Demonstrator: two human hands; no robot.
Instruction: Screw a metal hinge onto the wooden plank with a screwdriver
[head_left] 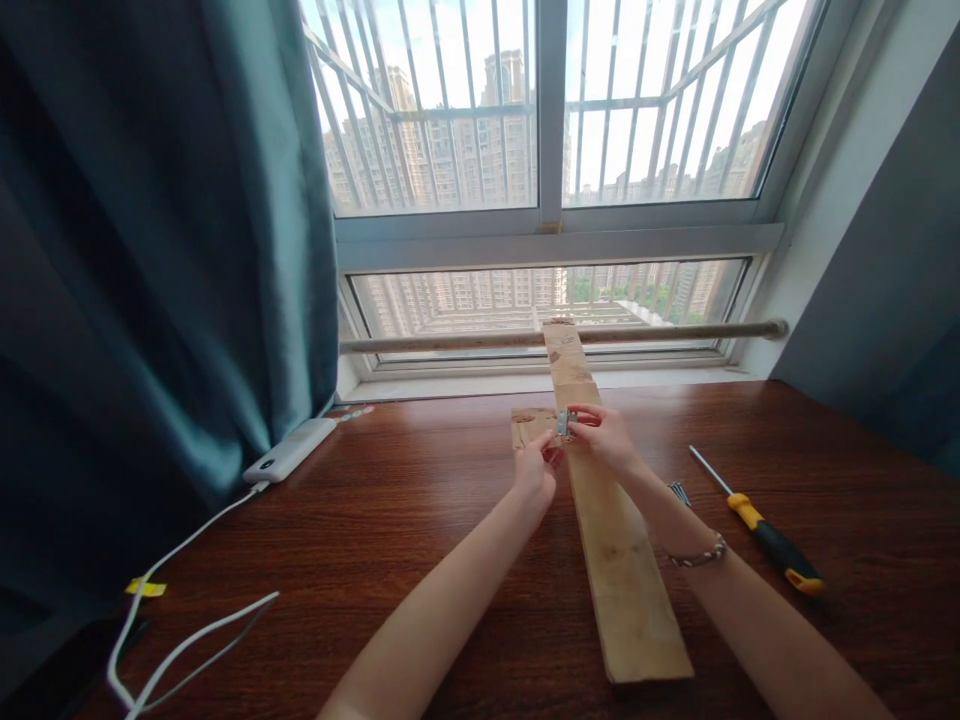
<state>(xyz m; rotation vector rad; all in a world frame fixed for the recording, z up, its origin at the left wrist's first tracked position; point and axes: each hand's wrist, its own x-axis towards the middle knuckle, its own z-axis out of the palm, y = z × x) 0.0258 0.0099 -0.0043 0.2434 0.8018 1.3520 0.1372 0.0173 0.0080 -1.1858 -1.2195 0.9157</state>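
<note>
"While both hands are busy around that small metal piece, what is each one doing?"

"The right hand pinches it between thumb and fingers. The left hand has its fingertips right at the near side, but I can't tell whether they grip it or only steady it."

"And where is the piece?"

"At the left edge of the long board, where the short board sits against it. Whether it lies flat on the wood or is held just above, I can't make out."

"What might go wrong?"

"It's small, so a loosened pinch could let it twist or drop. I see no clamp on the boards either, so a sideways push could knock them out of line."

"Anything else?"

"The far end of the long board reaches beyond the table, in front of the rod. If nothing supports it there, pressing on that end could tip it. And the screws lie beside the right forearm, so a careless sweep could scatter them."

"The screwdriver?"

"Farther right, well apart from the boards. A bump from that arm might set it rolling."
</note>
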